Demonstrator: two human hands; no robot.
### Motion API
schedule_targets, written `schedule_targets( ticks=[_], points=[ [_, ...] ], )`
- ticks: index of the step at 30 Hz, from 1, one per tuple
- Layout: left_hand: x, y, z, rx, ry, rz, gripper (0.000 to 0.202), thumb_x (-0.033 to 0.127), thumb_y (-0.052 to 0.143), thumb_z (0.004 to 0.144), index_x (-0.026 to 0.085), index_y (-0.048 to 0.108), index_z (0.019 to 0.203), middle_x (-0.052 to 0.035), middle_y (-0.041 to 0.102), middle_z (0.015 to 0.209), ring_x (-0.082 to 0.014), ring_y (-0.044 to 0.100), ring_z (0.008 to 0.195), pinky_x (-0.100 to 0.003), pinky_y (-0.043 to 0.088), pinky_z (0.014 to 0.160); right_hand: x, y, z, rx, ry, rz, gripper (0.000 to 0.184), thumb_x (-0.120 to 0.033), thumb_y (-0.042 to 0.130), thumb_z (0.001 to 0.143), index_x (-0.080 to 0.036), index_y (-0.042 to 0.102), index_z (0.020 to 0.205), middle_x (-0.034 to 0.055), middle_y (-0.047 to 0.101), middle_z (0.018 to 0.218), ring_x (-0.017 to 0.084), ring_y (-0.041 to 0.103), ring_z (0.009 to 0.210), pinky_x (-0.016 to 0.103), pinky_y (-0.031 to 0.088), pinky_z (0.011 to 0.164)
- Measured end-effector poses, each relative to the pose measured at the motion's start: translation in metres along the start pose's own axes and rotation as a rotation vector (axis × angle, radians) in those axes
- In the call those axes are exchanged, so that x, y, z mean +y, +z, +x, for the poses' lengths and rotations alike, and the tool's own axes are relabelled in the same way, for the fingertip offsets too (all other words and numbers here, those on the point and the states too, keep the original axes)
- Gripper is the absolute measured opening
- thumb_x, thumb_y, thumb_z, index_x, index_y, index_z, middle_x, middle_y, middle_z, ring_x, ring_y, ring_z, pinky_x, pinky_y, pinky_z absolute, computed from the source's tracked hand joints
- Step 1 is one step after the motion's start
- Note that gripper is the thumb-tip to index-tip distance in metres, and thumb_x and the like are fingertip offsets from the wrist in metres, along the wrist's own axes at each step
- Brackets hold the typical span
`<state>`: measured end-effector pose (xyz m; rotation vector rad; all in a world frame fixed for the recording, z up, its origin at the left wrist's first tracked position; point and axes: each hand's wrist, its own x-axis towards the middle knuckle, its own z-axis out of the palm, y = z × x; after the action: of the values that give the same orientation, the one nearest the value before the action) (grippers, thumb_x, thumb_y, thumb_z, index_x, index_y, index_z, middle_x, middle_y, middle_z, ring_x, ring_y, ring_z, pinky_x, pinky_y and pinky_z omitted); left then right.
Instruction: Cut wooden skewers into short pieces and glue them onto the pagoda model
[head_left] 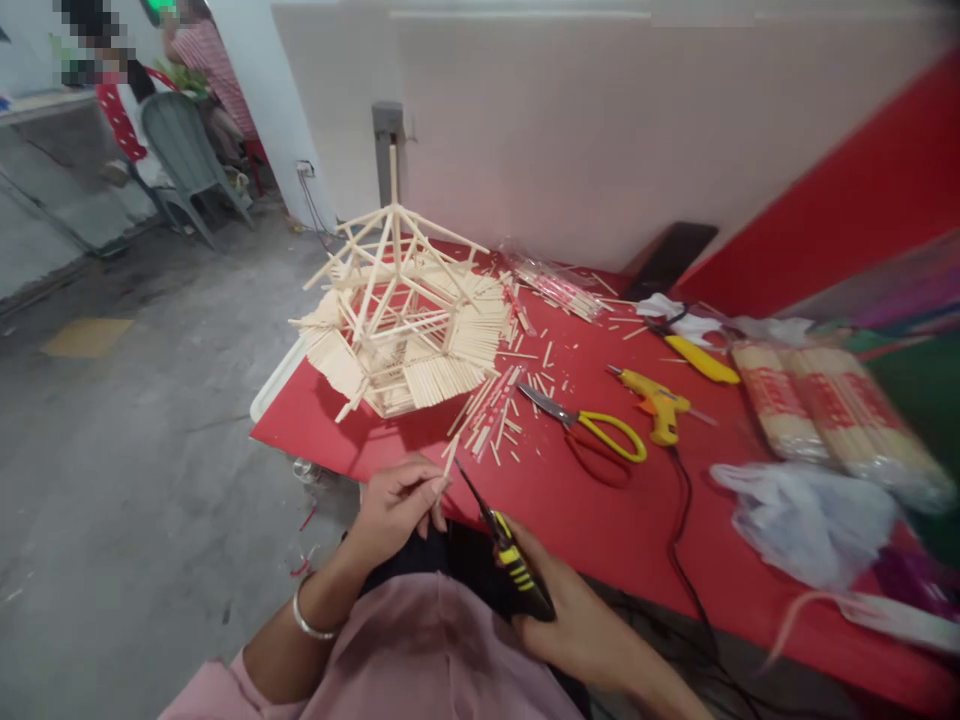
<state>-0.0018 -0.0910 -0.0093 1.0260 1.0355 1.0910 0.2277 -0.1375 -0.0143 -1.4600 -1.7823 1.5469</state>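
The step in hand seems to be working one stick (452, 457) with a tool (517, 570); the next move would call for a steady pinch and a well-aligned tip. In front of the model (446, 380), the person's left hand (394, 510) pinches the pale, thin, tilted stick, while the right hand (574, 605) is wrapped around the tool's black-and-yellow grip. Its slim dark tip is just beside the stick; whether they touch cannot be told.

The model has a spoked, peaked frame over a flared skirt of slats, all apparently wood. Right of it, on the smooth red table (660, 540), are metal-bladed scissors (555, 407), a yellow glue gun (660, 405) and a crumpled, translucent bag (814, 515).
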Motion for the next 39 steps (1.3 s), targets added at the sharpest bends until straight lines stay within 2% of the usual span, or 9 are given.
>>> schedule_targets(
  ticks=[6, 10, 16, 20, 22, 26, 30, 32, 39],
  points=[
    [0.006, 0.011, 0.004, -0.199, -0.049, 0.156, 0.02, 0.029, 0.061, 0.086, 0.018, 0.077, 0.087, -0.006, 0.066, 0.065, -0.0132, 0.06, 0.05, -0.019, 0.043, 0.043, -0.001, -0.004, -0.013, 0.193, -0.084, -0.414, 0.084, -0.017, 0.053, 0.062, -0.02, 0.038, 0.145, 0.0142, 0.055, 0.134, 0.031, 0.054, 0.122, 0.047, 0.044, 0.104],
    [0.014, 0.02, 0.011, -0.256, 0.041, 0.255, 0.02, 0.021, 0.057, 0.086, 0.018, 0.077, 0.085, -0.0041, 0.063, 0.066, -0.0117, 0.059, 0.052, -0.019, 0.044, 0.047, 0.004, -0.012, -0.02, 0.267, -0.073, -0.565, 0.086, -0.024, 0.056, 0.064, -0.016, 0.035, 0.147, 0.0189, 0.05, 0.139, 0.036, 0.05, 0.127, 0.053, 0.041, 0.106],
    [0.021, 0.033, 0.024, -0.333, 0.277, 0.386, 0.019, 0.016, 0.055, 0.086, 0.015, 0.07, 0.074, -0.002, 0.061, 0.066, -0.0119, 0.057, 0.058, -0.021, 0.046, 0.057, 0.012, -0.017, -0.021, 0.282, -0.097, -0.502, 0.086, -0.021, 0.056, 0.063, -0.018, 0.033, 0.145, 0.0164, 0.051, 0.138, 0.033, 0.05, 0.128, 0.05, 0.042, 0.106],
    [0.02, 0.04, 0.028, -0.308, 0.355, 0.465, 0.014, 0.018, 0.059, 0.087, 0.015, 0.072, 0.082, -0.0045, 0.068, 0.076, -0.0139, 0.062, 0.07, -0.023, 0.048, 0.067, 0.013, -0.017, -0.018, 0.313, -0.123, -0.372, 0.078, -0.014, 0.052, 0.06, -0.02, 0.037, 0.137, 0.0117, 0.057, 0.125, 0.026, 0.058, 0.113, 0.042, 0.047, 0.097],
    [0.017, 0.044, 0.03, -0.293, 0.374, 0.459, 0.013, 0.02, 0.06, 0.087, 0.015, 0.072, 0.082, -0.0036, 0.067, 0.071, -0.013, 0.061, 0.066, -0.022, 0.048, 0.063, 0.011, -0.018, -0.017, 0.315, -0.107, -0.321, 0.075, -0.013, 0.052, 0.059, -0.021, 0.04, 0.132, 0.0093, 0.059, 0.118, 0.024, 0.06, 0.104, 0.038, 0.049, 0.091],
    [0.007, 0.047, 0.033, -0.273, 0.336, 0.411, 0.028, 0.02, 0.056, 0.088, 0.016, 0.061, 0.061, 0.0024, 0.051, 0.049, -0.0088, 0.049, 0.046, -0.019, 0.038, 0.047, 0.007, -0.022, -0.018, 0.288, -0.049, -0.251, 0.072, -0.011, 0.051, 0.06, -0.023, 0.042, 0.13, 0.0063, 0.061, 0.111, 0.021, 0.061, 0.095, 0.035, 0.05, 0.085],
    [-0.002, 0.048, 0.035, -0.303, 0.151, 0.298, 0.024, 0.024, 0.055, 0.088, 0.015, 0.063, 0.067, 0.0044, 0.048, 0.044, -0.0075, 0.043, 0.037, -0.018, 0.033, 0.04, 0.008, -0.028, -0.018, 0.273, -0.094, -0.258, 0.081, -0.011, 0.051, 0.058, -0.023, 0.037, 0.137, 0.0104, 0.053, 0.129, 0.025, 0.054, 0.117, 0.042, 0.044, 0.1],
    [-0.001, 0.049, 0.036, -0.309, 0.129, 0.278, 0.024, 0.025, 0.055, 0.088, 0.015, 0.063, 0.068, 0.0046, 0.048, 0.044, -0.0069, 0.042, 0.036, -0.018, 0.032, 0.039, 0.01, -0.029, -0.018, 0.264, -0.1, -0.267, 0.083, -0.011, 0.052, 0.057, -0.023, 0.035, 0.138, 0.0112, 0.052, 0.131, 0.026, 0.052, 0.121, 0.043, 0.042, 0.103],
    [0.002, 0.052, 0.038, -0.277, 0.15, 0.269, 0.029, 0.027, 0.059, 0.085, 0.016, 0.057, 0.059, 0.0052, 0.044, 0.041, -0.006, 0.039, 0.034, -0.018, 0.028, 0.038, 0.011, -0.026, -0.016, 0.263, -0.006, -0.239, 0.072, -0.01, 0.051, 0.059, -0.022, 0.043, 0.13, 0.007, 0.061, 0.112, 0.021, 0.061, 0.099, 0.035, 0.048, 0.086]
  ],
)
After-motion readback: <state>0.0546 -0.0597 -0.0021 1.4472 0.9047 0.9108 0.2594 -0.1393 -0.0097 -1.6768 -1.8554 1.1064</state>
